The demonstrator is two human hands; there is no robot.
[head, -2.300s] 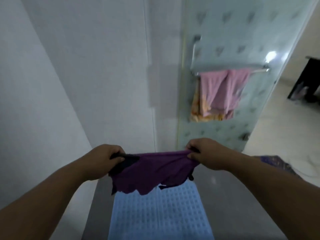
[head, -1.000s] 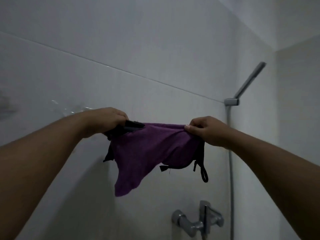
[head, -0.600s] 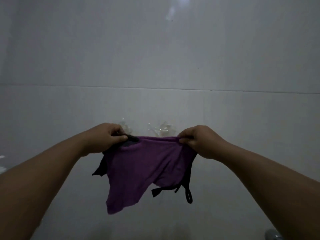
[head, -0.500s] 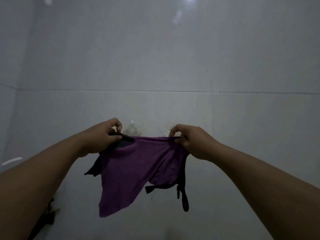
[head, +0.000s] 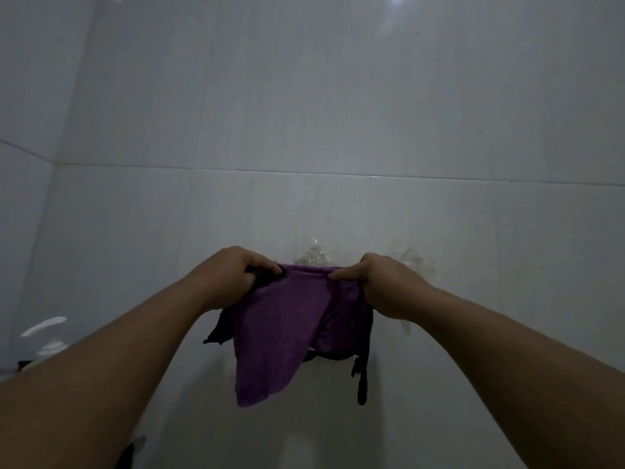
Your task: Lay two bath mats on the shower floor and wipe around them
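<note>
Your left hand [head: 233, 277] and right hand [head: 382, 282] each pinch the purple cloth [head: 280, 330] by its top edge — it hangs limp and light, so bunch it before wiping.

Supporting surface: white glossy tiled wall [head: 304, 113], facing the camera, dimly lit.
Joint: one horizontal grout line [head: 439, 177] runs across the wall above mid-height.
Adjoining surface: side wall [head: 27, 214] at left, meeting the tiled wall in a vertical corner.
Fixture 1: clear plastic hook [head: 313, 257], mounted on the wall below the grout line.
Fixture 2: second clear hook [head: 411, 260], beside the first at the same height.
Hook load: purple cloth [head: 280, 333] hangs in front of the wall, its top edge level with the hooks; whether it touches either cannot be determined.
Lower left: dark item [head: 126, 455] against the wall, unidentifiable.
</note>
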